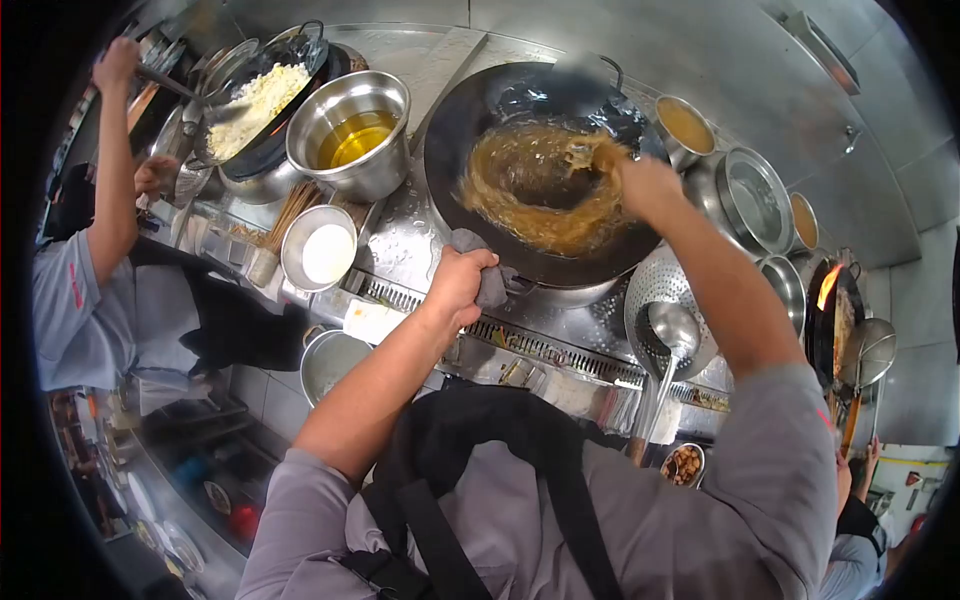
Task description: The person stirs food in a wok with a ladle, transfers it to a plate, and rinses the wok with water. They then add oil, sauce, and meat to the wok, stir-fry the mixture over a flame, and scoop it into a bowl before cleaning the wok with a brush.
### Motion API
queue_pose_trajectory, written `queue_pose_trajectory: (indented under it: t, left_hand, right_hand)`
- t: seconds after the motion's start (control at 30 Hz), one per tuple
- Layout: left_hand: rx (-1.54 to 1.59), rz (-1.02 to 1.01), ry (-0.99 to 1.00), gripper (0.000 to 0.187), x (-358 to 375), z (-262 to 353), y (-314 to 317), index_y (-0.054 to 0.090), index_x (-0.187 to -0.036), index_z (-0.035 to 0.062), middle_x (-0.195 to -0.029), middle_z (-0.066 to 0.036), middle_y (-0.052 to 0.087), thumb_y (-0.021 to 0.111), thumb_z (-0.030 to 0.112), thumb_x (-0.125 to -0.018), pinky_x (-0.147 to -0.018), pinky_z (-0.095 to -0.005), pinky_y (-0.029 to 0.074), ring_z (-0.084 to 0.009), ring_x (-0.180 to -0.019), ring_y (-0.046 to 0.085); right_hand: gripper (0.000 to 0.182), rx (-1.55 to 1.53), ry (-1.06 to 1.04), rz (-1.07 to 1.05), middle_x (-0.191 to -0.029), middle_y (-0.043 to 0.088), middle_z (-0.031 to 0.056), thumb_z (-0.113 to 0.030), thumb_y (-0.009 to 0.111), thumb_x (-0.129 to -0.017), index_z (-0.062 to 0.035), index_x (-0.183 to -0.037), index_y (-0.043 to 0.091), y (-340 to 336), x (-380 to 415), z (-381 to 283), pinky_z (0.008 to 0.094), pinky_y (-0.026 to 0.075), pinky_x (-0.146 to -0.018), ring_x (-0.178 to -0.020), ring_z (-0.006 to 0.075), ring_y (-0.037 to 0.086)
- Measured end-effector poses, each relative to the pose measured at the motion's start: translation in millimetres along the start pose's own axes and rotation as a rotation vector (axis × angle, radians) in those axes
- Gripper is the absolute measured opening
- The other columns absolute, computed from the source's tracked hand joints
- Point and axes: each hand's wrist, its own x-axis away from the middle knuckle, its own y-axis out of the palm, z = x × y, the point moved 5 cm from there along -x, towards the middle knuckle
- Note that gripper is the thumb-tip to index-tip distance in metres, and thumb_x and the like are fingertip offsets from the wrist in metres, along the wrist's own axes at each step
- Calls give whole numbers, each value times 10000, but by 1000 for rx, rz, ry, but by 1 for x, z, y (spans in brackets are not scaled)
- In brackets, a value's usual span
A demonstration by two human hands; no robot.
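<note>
A large black wok (455,105) sits on the steel range before me, with brownish liquid (560,235) swirling round inside it. My left hand (460,285) is closed on a folded grey cloth (492,288) at the wok's near rim, by its loop handle (521,285). Over the right part of the wok, my right hand (648,188) is closed round a tan, blurred tool that looks like a bamboo wok brush (606,155). Its working end is down in the liquid, and motion smears its outline.
Left of the wok stand a steel pot of yellow oil (358,140) and a bowl of white powder (328,252). A ladle (674,330) rests on a perforated strainer (655,275) at right. A co-worker (110,290) stirs a wok of pale food (262,108); flames (828,285) rise far right.
</note>
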Motion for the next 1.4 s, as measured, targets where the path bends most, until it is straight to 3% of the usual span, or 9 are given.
queue_pose_trajectory:
  t: [0.27,0.47,0.73,0.8,0.93,1.03,1.07,1.2,1.4]
  left_hand:
    - [33,63,-4,355,18,17,11,440,-1166,-14,-995,-159,589,573,-68,-842,-705,-472,622,-314,-834,686]
    - [15,88,-19,360,16,21,9,439,-1165,-18,-1010,-157,581,587,-60,-840,-719,-465,617,-312,-846,678]
    - [-63,-14,23,247,6,19,1,524,-1082,-5,-948,-118,623,594,-46,-848,-694,-410,616,-256,-795,670]
    - [-16,17,11,252,13,22,5,530,-1104,-10,-963,-119,627,588,-45,-862,-693,-405,614,-263,-805,674]
    - [39,-36,51,280,9,21,7,535,-1140,-17,-994,-132,637,583,-45,-865,-697,-406,612,-267,-813,675]
    - [63,-76,21,316,10,22,10,535,-1181,-20,-1035,-147,647,581,-41,-869,-695,-405,610,-270,-821,678]
    - [25,-49,-3,307,8,20,5,537,-1174,-18,-1030,-147,647,582,-37,-871,-691,-405,608,-272,-818,678]
    - [-38,-12,5,265,10,22,6,545,-1132,-9,-978,-133,640,591,-26,-871,-681,-406,602,-271,-792,675]
    - [-8,-32,0,291,5,17,0,495,-1147,-24,-999,-139,620,595,-37,-874,-681,-427,611,-274,-826,674]
  right_hand:
    - [385,-226,-250,113,-1056,648,224,-122,674,-795,-51,-1169,619,3,24,-100,457,564,-857,-1002,368,684]
    - [327,-29,-10,157,-1068,693,196,-191,631,-870,-49,-1163,658,16,-17,9,456,574,-834,-993,345,697]
    - [390,-535,-285,368,-938,636,235,-153,674,-779,-68,-1154,611,14,5,-136,491,555,-793,-854,434,668]
    - [591,-492,-384,219,-1025,617,238,-146,667,-773,-123,-1350,538,13,72,-120,501,560,-782,-855,439,672]
    - [478,-6,-201,-145,-1058,635,211,-117,659,-800,-77,-1270,581,8,96,-19,473,573,-819,-927,381,690]
    - [302,-24,19,75,-1065,691,207,-113,617,-867,-67,-1163,656,10,3,34,458,575,-830,-1007,340,687]
    - [257,-122,-151,343,-1099,684,212,-127,617,-863,-75,-1107,679,16,-29,29,462,575,-837,-1003,351,692]
    - [322,-393,-76,266,-1056,671,228,-140,656,-796,-41,-1103,659,5,-60,-92,454,570,-858,-989,390,685]
    - [436,-449,-381,114,-1060,644,235,-81,641,-784,-70,-1217,593,-1,94,-119,464,563,-822,-958,389,679]
